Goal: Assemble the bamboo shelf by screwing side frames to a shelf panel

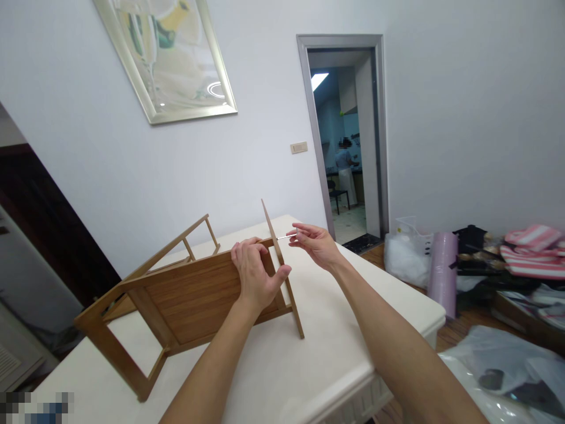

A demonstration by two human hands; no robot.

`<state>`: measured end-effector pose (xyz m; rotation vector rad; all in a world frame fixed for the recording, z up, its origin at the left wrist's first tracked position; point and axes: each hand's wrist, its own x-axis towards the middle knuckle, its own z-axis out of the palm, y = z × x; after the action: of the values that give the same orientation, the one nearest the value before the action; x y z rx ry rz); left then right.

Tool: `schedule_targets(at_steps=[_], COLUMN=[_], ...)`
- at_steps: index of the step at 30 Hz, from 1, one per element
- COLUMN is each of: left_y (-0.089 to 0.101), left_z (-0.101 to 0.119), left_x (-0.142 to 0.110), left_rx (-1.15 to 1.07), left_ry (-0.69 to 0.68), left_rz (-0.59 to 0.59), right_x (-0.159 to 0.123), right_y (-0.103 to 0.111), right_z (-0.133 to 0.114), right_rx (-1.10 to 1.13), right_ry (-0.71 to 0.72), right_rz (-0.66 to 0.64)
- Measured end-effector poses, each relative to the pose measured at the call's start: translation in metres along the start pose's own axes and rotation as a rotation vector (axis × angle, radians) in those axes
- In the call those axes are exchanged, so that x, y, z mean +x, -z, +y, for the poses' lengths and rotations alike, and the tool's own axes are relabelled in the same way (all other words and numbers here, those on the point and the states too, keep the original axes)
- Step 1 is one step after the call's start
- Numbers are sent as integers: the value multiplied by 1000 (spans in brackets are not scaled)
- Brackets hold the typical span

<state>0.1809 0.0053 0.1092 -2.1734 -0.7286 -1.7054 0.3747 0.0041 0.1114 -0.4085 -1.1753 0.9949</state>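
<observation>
A brown wooden furniture frame [194, 291] with slatted side pieces and a flat panel lies on its side on the white table [335, 353]. My left hand [256, 274] grips the frame near its right end, fingers bent over the upper rail and thumb stretched toward the narrow end piece [289, 288]. Just right of that end piece, my right hand [315, 242] pinches a thin silver hex key [286, 237]. The key's tip meets the end piece near the upper rail; the fastener there is too small to make out.
On the floor to the right are a pink-purple roll [442, 274], striped cloth [534, 253], a white basket [410, 235] and plastic bags [507, 365]. Behind the table is a wall with a framed picture [176, 59]. Through the doorway [300, 44] a person [345, 165] stands beside a chair.
</observation>
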Motion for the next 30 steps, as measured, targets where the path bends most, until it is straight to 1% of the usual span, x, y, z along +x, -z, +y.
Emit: schedule_targets(at_steps=[12,24,30], left_y=[0,1,1], left_z=[0,1,1], left_x=[1,2,1], left_rx=[6,15,10], left_ry=[-12,-19,-11], left_rz=[3,7,-2], right_x=[2,1,2], right_y=[2,2,2], right_z=[4,4,6], right_rx=[-76,-138,-202], right_ry=[37,57,67], right_rz=[61,89,130])
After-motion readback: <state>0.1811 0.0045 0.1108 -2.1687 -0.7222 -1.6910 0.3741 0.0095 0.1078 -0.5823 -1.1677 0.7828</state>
